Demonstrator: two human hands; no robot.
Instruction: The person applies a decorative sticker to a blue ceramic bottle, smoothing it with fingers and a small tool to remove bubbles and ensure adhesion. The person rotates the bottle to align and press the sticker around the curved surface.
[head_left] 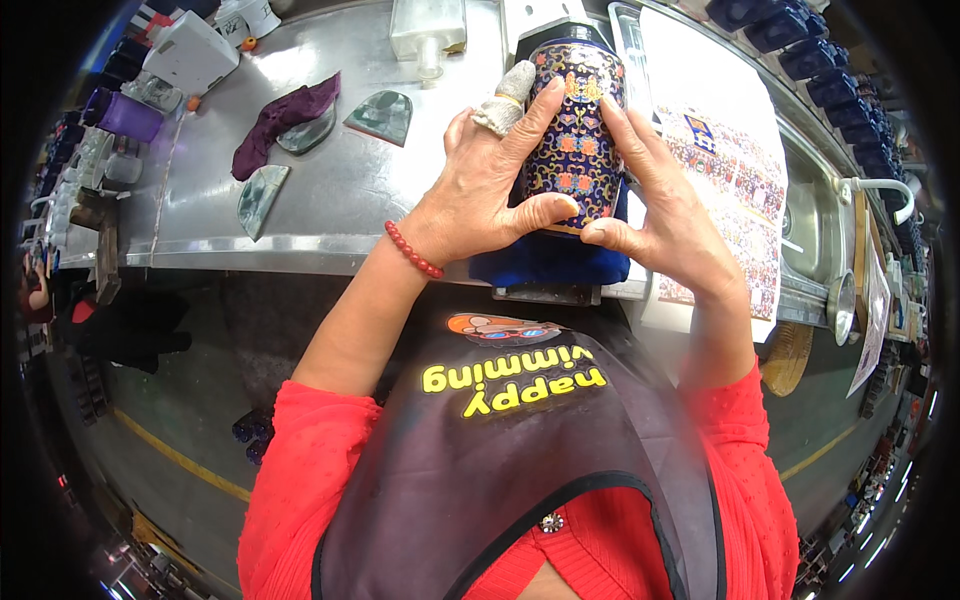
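Note:
A dark blue jar with a colourful, gold-lined floral pattern lies in front of me, its dark neck pointing away. Under its near end is a folded blue cloth. My left hand rests along the jar's left side, fingers and thumb spread. A pale cloth wrap covers one of its fingers. On the other side, my right hand lies against the pattern with its fingers stretched out. Both thumbs touch or nearly touch the jar's near end; I cannot tell which.
Left on the metal table lie a purple cloth and flat green pieces. Printed pattern sheets spread out at the right, beside a sink. A clear container and white bottle stand farther back.

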